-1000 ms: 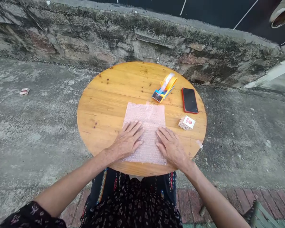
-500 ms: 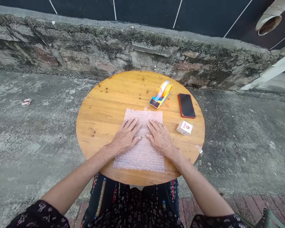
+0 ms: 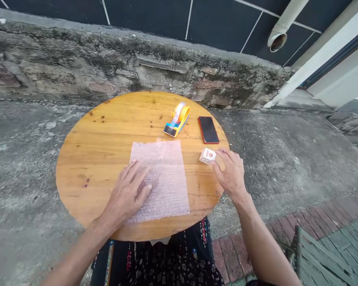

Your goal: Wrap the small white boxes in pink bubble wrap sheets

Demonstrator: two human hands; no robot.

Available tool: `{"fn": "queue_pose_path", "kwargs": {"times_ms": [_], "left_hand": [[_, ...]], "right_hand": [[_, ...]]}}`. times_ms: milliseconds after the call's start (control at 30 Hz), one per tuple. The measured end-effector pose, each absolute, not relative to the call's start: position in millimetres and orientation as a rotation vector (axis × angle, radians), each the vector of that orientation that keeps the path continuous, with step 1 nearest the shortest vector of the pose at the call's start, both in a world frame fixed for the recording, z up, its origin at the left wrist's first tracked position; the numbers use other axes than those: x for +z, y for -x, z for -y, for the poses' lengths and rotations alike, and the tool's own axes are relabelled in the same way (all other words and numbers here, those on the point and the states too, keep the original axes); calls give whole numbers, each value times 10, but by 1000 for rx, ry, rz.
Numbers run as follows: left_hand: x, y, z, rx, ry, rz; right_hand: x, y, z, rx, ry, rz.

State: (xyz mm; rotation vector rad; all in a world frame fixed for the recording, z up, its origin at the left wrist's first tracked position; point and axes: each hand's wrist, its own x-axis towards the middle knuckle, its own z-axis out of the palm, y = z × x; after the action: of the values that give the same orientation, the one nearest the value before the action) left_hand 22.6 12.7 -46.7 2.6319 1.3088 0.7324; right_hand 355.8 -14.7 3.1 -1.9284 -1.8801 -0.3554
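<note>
A sheet of pinkish bubble wrap [image 3: 170, 182] lies flat on the round wooden table [image 3: 86, 159]. My left hand [image 3: 130, 190] rests over its left side, fingers spread. At the table's right side, my right hand [image 3: 230, 171] reaches around the near right corner of a small white box [image 3: 208, 155] with red print. Its thumb and fingers are apart, with the fingertips at the box's edge; whether they touch it I cannot tell. Beyond the wrap stands a yellow and blue tape dispenser [image 3: 177, 120] with a roll of clear tape.
A phone [image 3: 209, 130] in a red case lies behind the box. A low stone wall [image 3: 167, 71] runs behind the table, with a pipe [image 3: 279, 37] above it. Green slatted furniture [image 3: 322, 254] stands at the lower right.
My right hand has left the bubble wrap and moved right to the small box. My left hand stays at the wrap, slightly lower on it. The view has turned right.
</note>
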Motion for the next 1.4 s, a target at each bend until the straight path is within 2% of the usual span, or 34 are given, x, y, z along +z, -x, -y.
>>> {"fn": "queue_pose_path", "kwargs": {"times_ms": [233,300,467,667,1067,1400], "left_hand": [[-417,-255,394,996,-2366,-1333],[-374,-249,510,1043,-2268,-1349],[-219,-269,688,1013,-1952,-1310],[-49,-507,741,945,-1426,-1106],[4,-637,776,896,-900,-917],[-266,-691,915,797,-480,-634]], "right_hand": [[-169,-3689,-138,17,2014,1885],[-179,-3626,-118,230,1899,1733],[-38,-3258,133,1036,1328,1290],[-1,-2742,411,1443,1071,1089],[-43,-2519,599,1570,1064,1242],[10,-2405,808,903,1356,1956]]}}
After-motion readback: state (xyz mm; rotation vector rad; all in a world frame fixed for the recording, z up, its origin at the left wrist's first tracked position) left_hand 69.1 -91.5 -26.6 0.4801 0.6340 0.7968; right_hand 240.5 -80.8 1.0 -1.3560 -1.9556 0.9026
